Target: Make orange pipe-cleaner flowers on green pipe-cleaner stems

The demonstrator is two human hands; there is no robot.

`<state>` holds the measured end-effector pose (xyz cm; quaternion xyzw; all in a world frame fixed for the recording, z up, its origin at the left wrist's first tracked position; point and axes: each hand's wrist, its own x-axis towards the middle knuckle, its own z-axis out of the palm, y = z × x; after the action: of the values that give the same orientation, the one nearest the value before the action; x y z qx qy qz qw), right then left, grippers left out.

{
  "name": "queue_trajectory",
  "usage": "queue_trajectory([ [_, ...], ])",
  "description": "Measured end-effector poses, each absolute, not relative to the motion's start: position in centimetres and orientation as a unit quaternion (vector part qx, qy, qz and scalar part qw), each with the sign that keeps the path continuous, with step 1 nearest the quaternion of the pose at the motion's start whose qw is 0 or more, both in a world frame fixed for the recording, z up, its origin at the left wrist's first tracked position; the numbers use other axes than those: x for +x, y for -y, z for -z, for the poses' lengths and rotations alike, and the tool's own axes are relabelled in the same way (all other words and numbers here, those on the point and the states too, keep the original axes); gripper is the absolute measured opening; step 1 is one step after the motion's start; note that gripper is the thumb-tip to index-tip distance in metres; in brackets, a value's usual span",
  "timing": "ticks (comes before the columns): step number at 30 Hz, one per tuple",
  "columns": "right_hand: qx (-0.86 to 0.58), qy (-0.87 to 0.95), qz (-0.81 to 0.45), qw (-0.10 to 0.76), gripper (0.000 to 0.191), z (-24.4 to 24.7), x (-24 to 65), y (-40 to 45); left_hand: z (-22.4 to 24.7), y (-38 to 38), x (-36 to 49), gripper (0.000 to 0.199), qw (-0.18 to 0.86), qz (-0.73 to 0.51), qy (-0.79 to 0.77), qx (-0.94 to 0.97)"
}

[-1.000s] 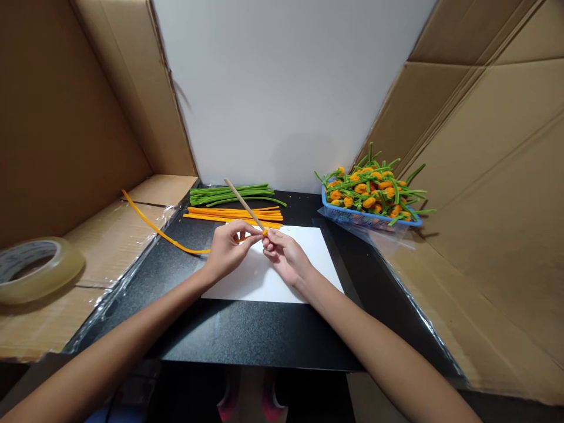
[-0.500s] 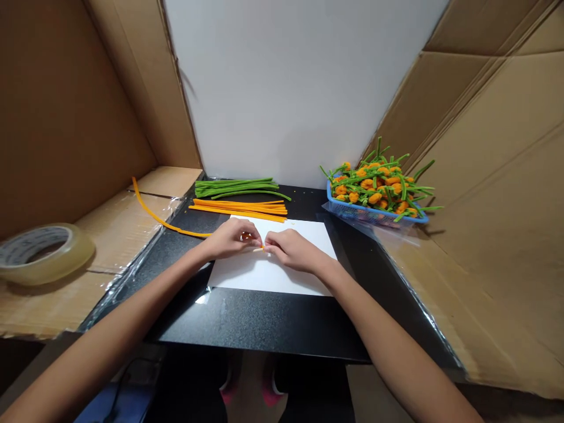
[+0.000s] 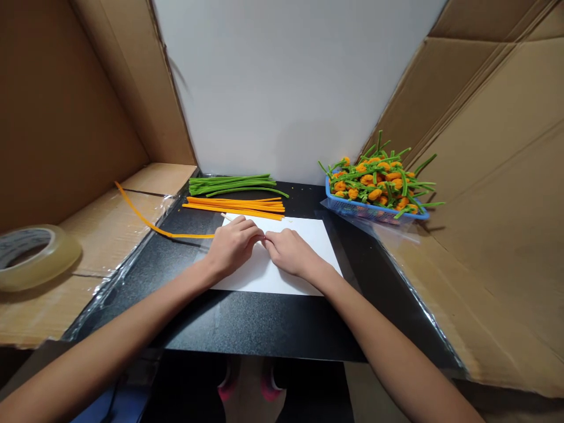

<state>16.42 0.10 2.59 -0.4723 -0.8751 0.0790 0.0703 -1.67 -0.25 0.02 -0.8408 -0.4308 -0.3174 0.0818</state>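
Observation:
My left hand point(image 3: 235, 245) is closed in a pinch above a white sheet of paper point(image 3: 282, 283). From it an orange pipe cleaner point(image 3: 152, 225) trails left across the dark tabletop and onto the cardboard. A thin pale stick point(image 3: 226, 217) pokes out behind the left knuckles, slanting up and left. My right hand point(image 3: 288, 251) is also pinched closed, its fingertips meeting the left ones over the paper. What lies between the fingertips is mostly hidden by the fingers.
Green pipe cleaners point(image 3: 235, 185) and orange pipe cleaners point(image 3: 233, 205) lie in bundles behind the paper. A blue basket point(image 3: 374, 210) at the back right is heaped with orange and green pipe-cleaner pieces. Clear tape point(image 3: 61, 258) rests on cardboard at left. Cardboard walls point(image 3: 493, 176) flank the table.
Both hands have tilted and moved slightly up the paper, fingertips now touching. The pale stick now shows behind my left hand. The view has shifted slightly.

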Motion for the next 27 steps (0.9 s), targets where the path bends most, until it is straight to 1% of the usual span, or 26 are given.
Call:
queue_trajectory([
  [2, -0.486, 0.857, -0.106, 0.131, 0.029, -2.2, 16.3, -0.2, 0.1, 0.3, -1.4, 0.014, 0.085, 0.334, 0.444, -0.827],
  [6, -0.509, 0.781, -0.203, 0.300, 0.030, -1.3, 15.9, -0.6, 0.1, 0.5, -1.2, 0.008, 0.062, 0.413, 0.448, -0.791],
  [8, -0.503, 0.728, -0.295, 0.361, 0.032, -0.9, 15.7, -0.8, -0.1, 0.6, -1.1, 0.006, 0.040, 0.451, 0.437, -0.777],
  [10, -0.469, 0.665, -0.416, 0.406, 0.033, -0.7, 15.4, -0.9, -0.3, 0.8, -1.1, 0.007, 0.014, 0.480, 0.426, -0.766],
  [12, -0.418, 0.587, -0.538, 0.438, 0.032, -0.5, 15.1, -0.9, -0.5, 1.0, -1.0, 0.008, -0.023, 0.503, 0.417, -0.757],
  [14, -0.371, 0.516, -0.626, 0.453, 0.031, -0.5, 14.9, -0.8, -0.6, 0.9, -1.0, 0.010, -0.068, 0.516, 0.418, -0.744],
  [17, -0.321, 0.483, -0.681, 0.447, 0.032, -0.7, 15.1, -0.9, -0.8, 0.2, -1.4, 0.014, -0.170, 0.514, 0.456, -0.706],
  [20, -0.277, 0.541, -0.671, 0.424, 0.036, -0.9, 16.0, -1.4, -1.1, -1.2, -2.7, 0.028, -0.334, 0.461, 0.430, -0.701],
  [21, -0.259, 0.574, -0.669, 0.395, 0.038, -1.0, 16.5, -1.6, -1.2, -1.6, -3.2, 0.031, -0.380, 0.432, 0.403, -0.712],
  [23, -0.217, 0.642, -0.673, 0.297, 0.040, -1.3, 17.6, -2.1, -1.5, -2.2, -4.3, 0.032, -0.436, 0.368, 0.360, -0.738],
  [25, -0.180, 0.705, -0.662, 0.180, 0.040, -1.7, 18.4, -2.5, -1.8, -2.3, -5.0, 0.031, -0.467, 0.294, 0.330, -0.766],
  [27, -0.169, 0.770, -0.608, 0.097, 0.040, -2.3, 18.9, -2.6, -2.0, -2.1, -5.1, 0.027, -0.474, 0.237, 0.310, -0.789],
])
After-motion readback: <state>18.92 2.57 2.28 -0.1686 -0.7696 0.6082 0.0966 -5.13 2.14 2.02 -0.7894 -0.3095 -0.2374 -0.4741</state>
